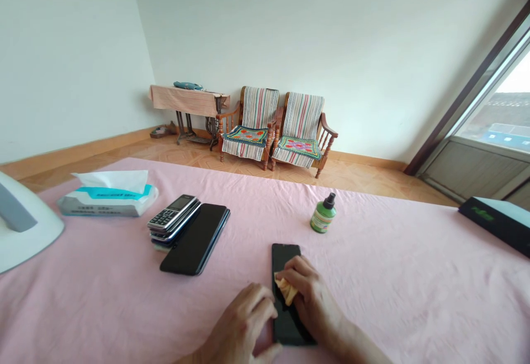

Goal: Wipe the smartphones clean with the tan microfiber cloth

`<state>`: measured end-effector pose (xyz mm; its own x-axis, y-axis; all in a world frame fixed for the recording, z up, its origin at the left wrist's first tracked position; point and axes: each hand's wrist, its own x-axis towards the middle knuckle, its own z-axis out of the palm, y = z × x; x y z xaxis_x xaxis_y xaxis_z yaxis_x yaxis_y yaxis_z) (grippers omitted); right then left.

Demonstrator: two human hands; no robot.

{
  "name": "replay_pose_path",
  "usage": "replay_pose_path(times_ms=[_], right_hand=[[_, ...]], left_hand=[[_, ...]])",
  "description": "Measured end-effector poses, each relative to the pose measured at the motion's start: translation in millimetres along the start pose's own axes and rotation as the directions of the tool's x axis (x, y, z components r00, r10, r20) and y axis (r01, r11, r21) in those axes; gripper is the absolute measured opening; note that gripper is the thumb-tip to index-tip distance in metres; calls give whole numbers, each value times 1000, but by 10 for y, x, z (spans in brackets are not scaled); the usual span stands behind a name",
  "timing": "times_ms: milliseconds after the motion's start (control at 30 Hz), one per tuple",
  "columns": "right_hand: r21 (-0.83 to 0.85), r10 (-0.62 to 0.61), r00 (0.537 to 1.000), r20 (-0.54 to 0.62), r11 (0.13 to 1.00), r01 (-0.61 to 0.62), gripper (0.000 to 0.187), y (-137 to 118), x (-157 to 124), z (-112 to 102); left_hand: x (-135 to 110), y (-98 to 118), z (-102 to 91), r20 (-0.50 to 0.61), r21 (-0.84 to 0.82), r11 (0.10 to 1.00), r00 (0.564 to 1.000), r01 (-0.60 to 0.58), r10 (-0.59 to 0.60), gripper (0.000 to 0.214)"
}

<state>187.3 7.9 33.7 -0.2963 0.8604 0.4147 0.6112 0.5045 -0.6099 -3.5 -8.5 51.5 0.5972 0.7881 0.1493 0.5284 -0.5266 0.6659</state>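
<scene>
A black smartphone (285,325) lies face up on the pink cloth, its long side pointing away from me. My left hand (248,317) holds it at its left edge, fingers bent against the side and thumb by the lower corner. Bunched under the fingers of my right hand (314,292) is a small yellow cloth (286,291), pressed on the screen. Part of the screen is hidden by that hand. Beyond the phone stands a green spray bottle (322,217) with a black top, upright and apart from both hands.
To the left, a large dark phone (196,239) leans beside a stack of phones topped by a keypad phone (176,212). Farther left are a tissue pack (110,195) and a white rounded appliance (25,226). A black box (497,223) sits at the right edge of the pink tablecloth (393,275).
</scene>
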Motion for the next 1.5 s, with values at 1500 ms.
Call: replay_pose_path(times_ms=[1500], right_hand=[[-52,187,970,-154,979,-197,27,93,-207,-198]], left_hand=[[70,-115,-68,-7,175,979,994,-102,105,77]])
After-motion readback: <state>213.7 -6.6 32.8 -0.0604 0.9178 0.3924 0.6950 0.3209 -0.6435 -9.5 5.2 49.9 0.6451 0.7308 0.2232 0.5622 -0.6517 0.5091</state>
